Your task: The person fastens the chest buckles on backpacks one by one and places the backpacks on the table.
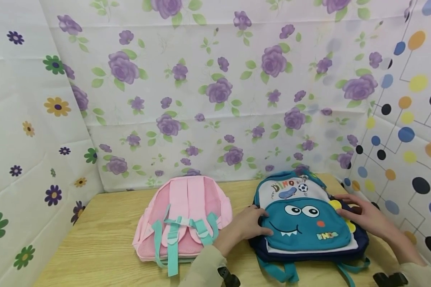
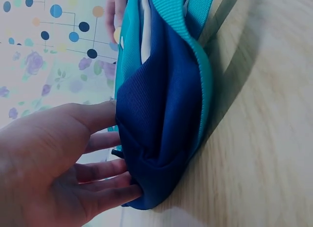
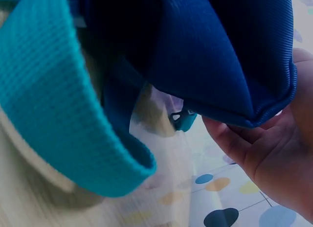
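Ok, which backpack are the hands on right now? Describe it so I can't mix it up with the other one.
On the wooden table in front of the floral curtain, two small backpacks lie side by side. The left hand and right hand touch the blue backpack on the right side. It lies face up, showing a teal monster face with big eyes and "DINO" lettering, while the pink backpack shows its teal straps.

Item: dinosaur backpack [image 1: 305, 223]
Colours: teal front pocket with cartoon face, white upper panel, navy body, teal straps
Pose: lying on its back, face up, straps toward the viewer
Location: right part of the tabletop [image 1: 104, 243]
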Demonstrator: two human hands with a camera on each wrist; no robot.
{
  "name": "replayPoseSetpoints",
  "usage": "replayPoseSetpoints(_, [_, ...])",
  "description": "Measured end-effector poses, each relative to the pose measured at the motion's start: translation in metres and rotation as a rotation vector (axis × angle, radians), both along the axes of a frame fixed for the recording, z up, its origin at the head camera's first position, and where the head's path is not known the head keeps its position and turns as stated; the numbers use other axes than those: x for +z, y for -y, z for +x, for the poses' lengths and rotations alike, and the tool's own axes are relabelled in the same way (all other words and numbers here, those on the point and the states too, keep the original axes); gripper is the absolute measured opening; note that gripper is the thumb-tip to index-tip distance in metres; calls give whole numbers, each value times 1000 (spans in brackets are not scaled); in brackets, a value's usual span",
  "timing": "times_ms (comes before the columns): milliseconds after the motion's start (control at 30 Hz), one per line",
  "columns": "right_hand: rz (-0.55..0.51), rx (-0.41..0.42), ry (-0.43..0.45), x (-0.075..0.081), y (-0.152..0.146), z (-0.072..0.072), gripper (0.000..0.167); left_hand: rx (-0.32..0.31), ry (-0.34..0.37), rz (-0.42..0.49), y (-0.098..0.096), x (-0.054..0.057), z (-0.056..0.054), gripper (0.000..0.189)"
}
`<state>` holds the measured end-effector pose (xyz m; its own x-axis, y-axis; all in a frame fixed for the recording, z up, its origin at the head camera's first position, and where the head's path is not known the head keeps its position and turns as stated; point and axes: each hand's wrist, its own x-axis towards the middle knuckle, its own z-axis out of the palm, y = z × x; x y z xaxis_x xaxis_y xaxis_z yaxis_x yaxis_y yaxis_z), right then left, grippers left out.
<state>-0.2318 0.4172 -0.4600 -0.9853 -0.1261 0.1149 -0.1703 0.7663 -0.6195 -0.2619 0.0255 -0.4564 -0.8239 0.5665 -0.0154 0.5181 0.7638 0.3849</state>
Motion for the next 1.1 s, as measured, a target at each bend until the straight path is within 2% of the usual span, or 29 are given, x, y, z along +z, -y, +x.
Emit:
replayPoseSetpoints(200, [13,-27,-32,10,-5,2,54,11,17,50,-7,-3,-1,57])
replayPoseSetpoints(433, [-27,-27,25,29,-3,7,59,37,50,81,-13,-4,-1,57])
replayPoseSetpoints(600, [-47,-32,36,38,-2,11,63,37,36,83,-16,-5,-1,56])
replayPoseSetpoints(967, [-97,-7,-69,59,0,19,53,22,10,118,-28,-10,-1,56])
replayPoseSetpoints(1100, [-98,-44,-51,66,2,20,55,36,35,163,-33,-11,-2,56])
